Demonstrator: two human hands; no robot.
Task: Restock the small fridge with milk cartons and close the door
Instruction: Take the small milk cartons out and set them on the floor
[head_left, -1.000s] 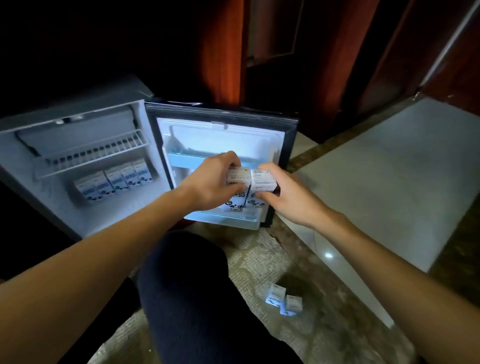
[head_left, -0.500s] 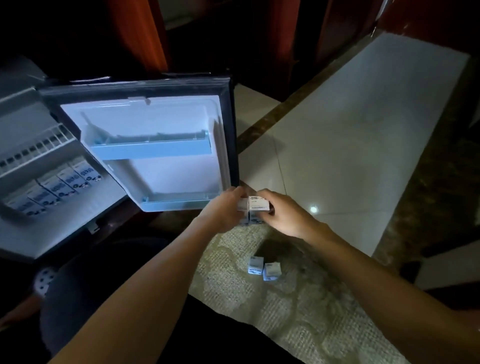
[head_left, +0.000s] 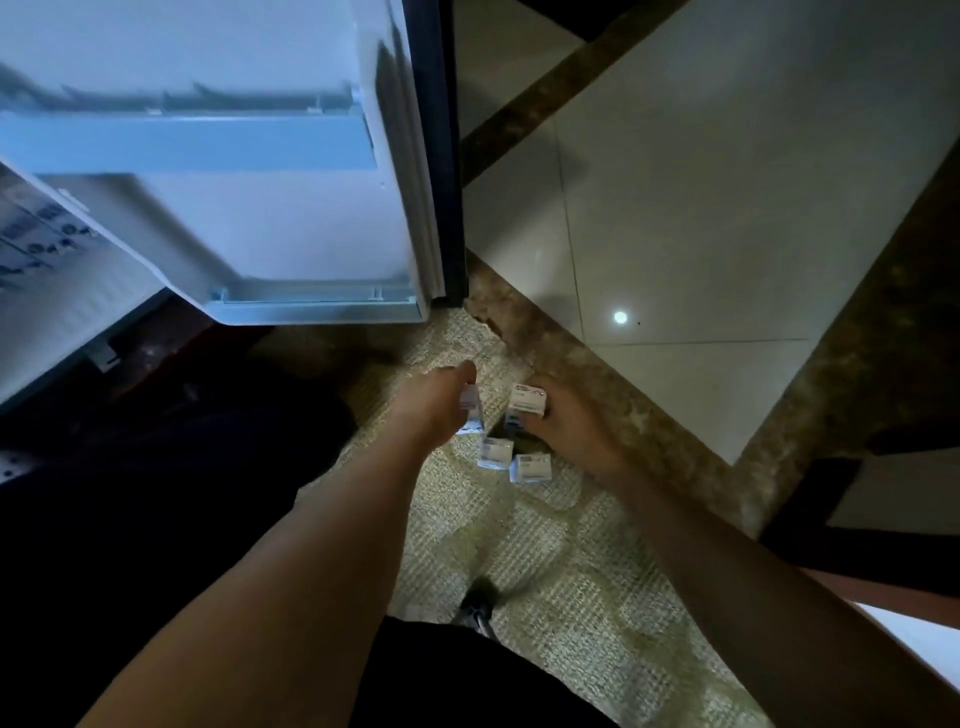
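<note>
My left hand (head_left: 434, 402) grips a small white milk carton (head_left: 471, 410) low over the patterned mat. My right hand (head_left: 563, 421) grips another white carton (head_left: 525, 404) just beside it. Two more cartons (head_left: 496, 452) (head_left: 531, 467) lie on the mat right below both hands. The fridge door (head_left: 291, 218) hangs open at upper left, with a pale blue shelf bar (head_left: 187, 143) across it. Several cartons (head_left: 31, 244) show blurred inside the fridge at the far left edge.
The woven mat (head_left: 545, 571) covers the floor under my arms. White floor tiles (head_left: 727, 182) with dark brown marble borders (head_left: 524, 98) spread to the right. My dark-clothed knee (head_left: 182, 467) fills the lower left. A dark furniture edge (head_left: 831, 499) stands at right.
Both hands have come down from the fridge door, each with a carton, to the mat beside the two loose cartons. The view has tilted down and toward the floor.
</note>
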